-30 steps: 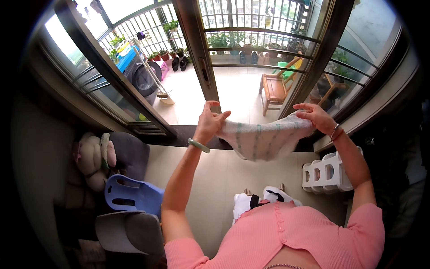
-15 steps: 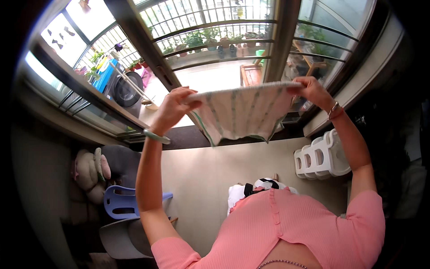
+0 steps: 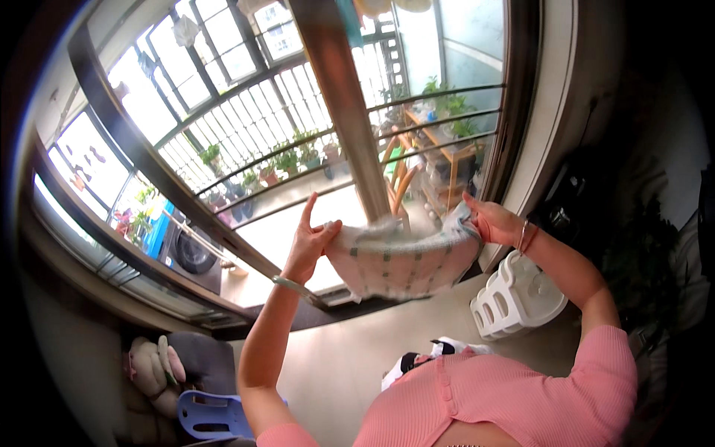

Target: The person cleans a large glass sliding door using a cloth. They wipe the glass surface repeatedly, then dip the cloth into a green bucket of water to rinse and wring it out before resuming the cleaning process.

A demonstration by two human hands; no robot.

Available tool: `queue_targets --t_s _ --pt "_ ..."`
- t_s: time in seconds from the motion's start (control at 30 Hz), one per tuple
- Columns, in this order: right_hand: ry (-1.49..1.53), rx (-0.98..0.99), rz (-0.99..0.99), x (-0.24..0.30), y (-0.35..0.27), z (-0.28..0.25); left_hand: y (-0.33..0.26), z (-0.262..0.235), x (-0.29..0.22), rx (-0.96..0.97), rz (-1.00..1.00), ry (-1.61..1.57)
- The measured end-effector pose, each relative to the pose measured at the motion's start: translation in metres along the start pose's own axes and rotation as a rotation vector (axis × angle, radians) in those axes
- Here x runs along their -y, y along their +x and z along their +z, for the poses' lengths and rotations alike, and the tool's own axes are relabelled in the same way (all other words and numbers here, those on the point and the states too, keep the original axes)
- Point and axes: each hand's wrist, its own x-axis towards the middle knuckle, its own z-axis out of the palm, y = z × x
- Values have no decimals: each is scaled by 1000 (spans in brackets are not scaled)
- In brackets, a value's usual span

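Observation:
A white towel with greenish-grey stripes (image 3: 406,261) hangs between my two raised hands, in front of the glass doors. Its top edge sags in the middle and is blurred there. My left hand (image 3: 307,246) pinches one upper corner between thumb and fingers, with the index finger pointing up. At the other upper corner, my right hand (image 3: 491,220) grips the cloth, its fingers partly behind the bunched fabric. A pale bangle (image 3: 298,289) circles my left wrist.
Framed glass doors (image 3: 357,112) with dark bars stand ahead, a balcony with potted plants and a washing machine (image 3: 192,252) beyond. A white plastic rack (image 3: 518,298) stands right; a blue plastic chair (image 3: 212,413) and plush toys (image 3: 153,365) sit lower left.
The view has tilted up, showing more of the balcony windows. My hands have come closer together and sit lower in the picture; the towel's taut top edge has slackened.

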Motion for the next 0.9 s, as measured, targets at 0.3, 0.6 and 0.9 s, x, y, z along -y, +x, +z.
queue_targets --t_s 0.3,0.6,0.9 --pt "-2040 -96 -330 24 -68 -2 19 89 -40 575 533 1297" --pt "-1372 -76 -946 144 -83 -5 126 106 -188 479 544 785" --pt "-1278 -509 -1178 86 31 -15 167 208 -219 -102 1308 981"
